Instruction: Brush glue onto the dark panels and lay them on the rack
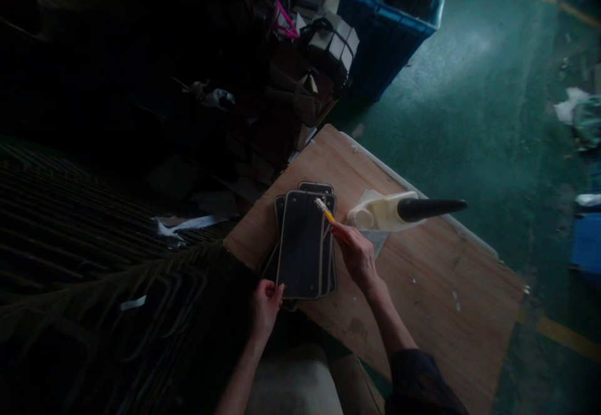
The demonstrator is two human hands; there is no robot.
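Holding a small brush [325,212] by its orange handle, my right hand [357,256] is closed around it and has the pale bristles touching the far right edge of the top panel [303,245]. My left hand [265,302] pinches the near left corner of that same dark panel, steadying the stack of panels [328,240] fanned out beneath it on the wooden board [422,290]. Just right of the brush lies a white bottle [382,211] on its side with a long black nozzle [434,207] pointing right (glue, I would guess, though I cannot read anything on it). As I judge it, the edge work on the top panel is only under way: the bristles sit at the far end, and the light is too dim to show any coated stretch. The panels underneath look untouched. To the left, dark racks [94,265] hold more pieces; far off stands a blue crate [385,33] on the green floor [493,89].
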